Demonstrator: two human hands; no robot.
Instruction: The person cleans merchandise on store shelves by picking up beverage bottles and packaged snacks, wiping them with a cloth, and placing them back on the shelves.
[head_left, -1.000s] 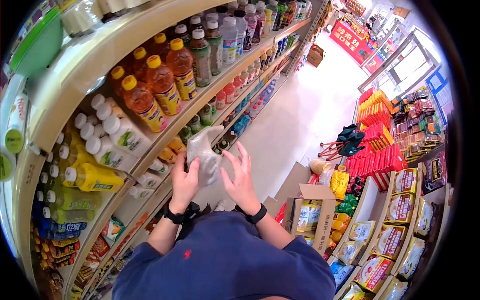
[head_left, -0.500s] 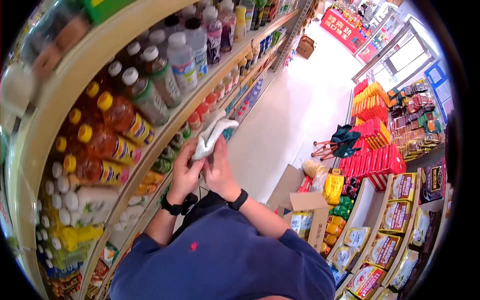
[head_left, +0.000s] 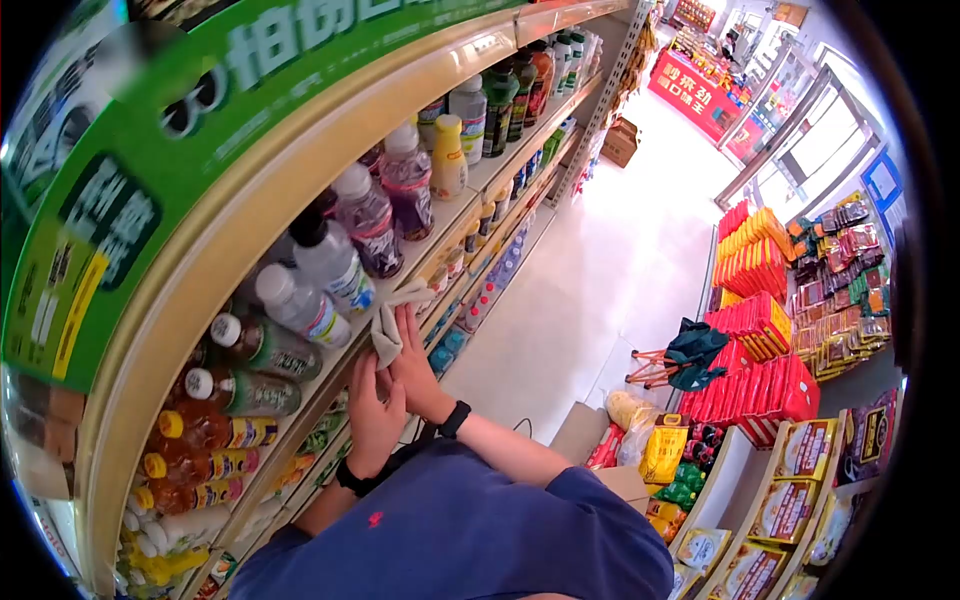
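A pale cloth (head_left: 388, 335) lies against the front edge of a shelf (head_left: 335, 372) of drink bottles. My right hand (head_left: 415, 375) presses on the cloth with its fingers stretched along the edge. Just below it, my left hand (head_left: 376, 415) is closed at the cloth's lower end, the two hands touching. Behind the edge stand a clear bottle with a white cap (head_left: 300, 308), a purple-labelled bottle (head_left: 368, 222) and a yellow bottle (head_left: 449, 160).
A green sign (head_left: 200, 130) runs above the bottles. Lower shelves hold more drinks. On the right are a folding stool (head_left: 690, 352), red packages (head_left: 755, 390) and racks of packets (head_left: 785, 510). A cardboard box (head_left: 620, 142) stands farther down the aisle.
The cloth, folded between both hands over the aisle before, is now against the shelf edge. The view has shifted along the shelf, and the green sign fills more of the upper left.
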